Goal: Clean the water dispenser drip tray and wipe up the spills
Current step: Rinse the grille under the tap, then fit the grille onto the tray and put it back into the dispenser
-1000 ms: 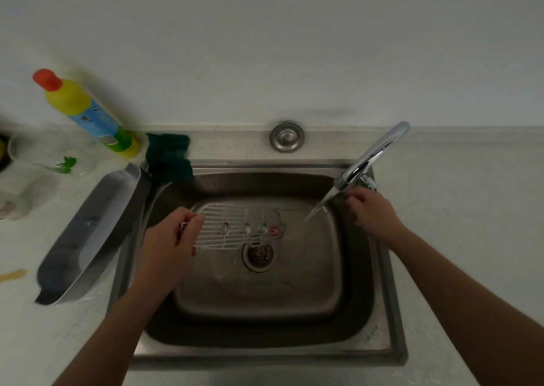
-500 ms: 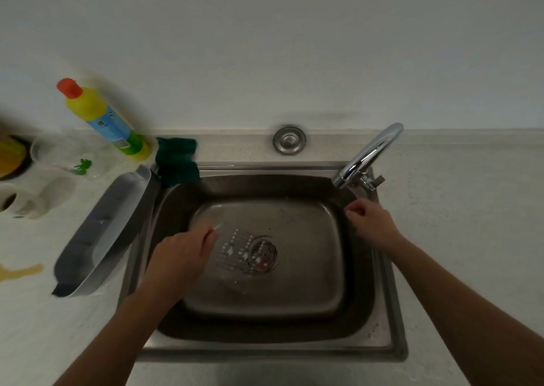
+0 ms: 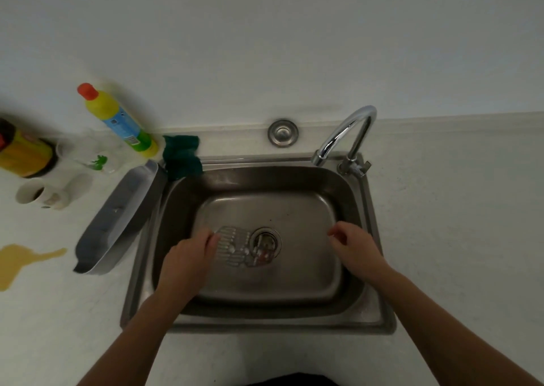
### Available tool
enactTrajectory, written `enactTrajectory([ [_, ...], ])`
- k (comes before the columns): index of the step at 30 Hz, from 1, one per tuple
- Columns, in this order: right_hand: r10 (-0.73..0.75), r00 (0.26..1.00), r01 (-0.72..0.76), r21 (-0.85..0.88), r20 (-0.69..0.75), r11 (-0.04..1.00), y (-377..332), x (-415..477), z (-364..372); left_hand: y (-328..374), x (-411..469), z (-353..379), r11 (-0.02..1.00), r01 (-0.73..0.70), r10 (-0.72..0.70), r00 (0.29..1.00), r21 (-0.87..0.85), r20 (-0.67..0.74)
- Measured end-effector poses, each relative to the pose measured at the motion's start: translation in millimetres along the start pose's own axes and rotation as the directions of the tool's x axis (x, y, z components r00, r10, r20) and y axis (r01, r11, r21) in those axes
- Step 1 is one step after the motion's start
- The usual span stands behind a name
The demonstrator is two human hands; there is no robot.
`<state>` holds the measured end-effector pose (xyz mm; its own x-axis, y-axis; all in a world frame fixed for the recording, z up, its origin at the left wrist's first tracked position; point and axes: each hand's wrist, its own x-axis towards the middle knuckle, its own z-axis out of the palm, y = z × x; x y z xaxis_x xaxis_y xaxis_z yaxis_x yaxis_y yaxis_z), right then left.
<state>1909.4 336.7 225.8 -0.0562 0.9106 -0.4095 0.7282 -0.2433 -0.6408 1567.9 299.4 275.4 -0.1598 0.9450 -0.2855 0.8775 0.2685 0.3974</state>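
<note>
the left hand (image 3: 188,256) is low in the basin, fingers curled on the left edge of the slotted silvery grille (image 3: 235,248), which now lies nearly flat on the sink floor with its far end over the round metal drain strainer (image 3: 266,243); a second ago it was held up higher, near the stream of water. the right hand (image 3: 354,245) has come away from the tap handle and hangs over the right side of the basin, fingers loosely bent and holding nothing. the curved chrome tap (image 3: 344,132) is no longer running, so the rinse of the grille looks finished or paused. the long grey drip tray (image 3: 117,217) leans on the left rim of the stainless steel sink (image 3: 265,326), apart from both hands, and by the look of it has yet to be washed. just behind it a dark green cloth (image 3: 182,159) hangs over the sink's back corner, next to a yellow detergent bottle with a red cap (image 3: 117,120). farther left on the pale counter the yellowish-brown spill (image 3: 20,262) is not wiped, so most of the job remains.
</note>
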Motion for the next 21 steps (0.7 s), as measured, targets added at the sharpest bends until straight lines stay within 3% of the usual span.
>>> enactTrajectory([
  [4,-0.237,0.971,0.236,-0.042,-0.021,0.971,-20.9,-8.9,-2.7,14.0,-21.2,-13.0,0.946,0.013,-0.077,0.979,-0.323,-0.187],
  [9,-0.653,0.757,0.629,-0.300,0.026,0.717,-58.3,-7.3,-1.7,26.3,-48.5,-34.5,0.852,-0.022,-0.101,0.973,-0.523,-0.205],
  [12,-0.725,0.680,0.693,-0.421,0.111,0.585,-77.6,-3.7,-0.2,21.3,-59.8,-44.8,0.782,-0.008,-0.120,0.979,-0.623,-0.163],
  [17,-0.768,0.632,0.706,-0.483,0.101,0.518,-99.7,-7.8,8.6,-11.4,-66.1,-60.4,0.673,0.011,-0.087,0.994,-0.739,-0.064],
  [21,-0.707,0.701,0.646,-0.504,0.096,0.573,-116.7,-12.6,23.8,-68.9,-48.6,-71.0,0.684,-0.025,-0.205,0.952,-0.729,-0.226],
])
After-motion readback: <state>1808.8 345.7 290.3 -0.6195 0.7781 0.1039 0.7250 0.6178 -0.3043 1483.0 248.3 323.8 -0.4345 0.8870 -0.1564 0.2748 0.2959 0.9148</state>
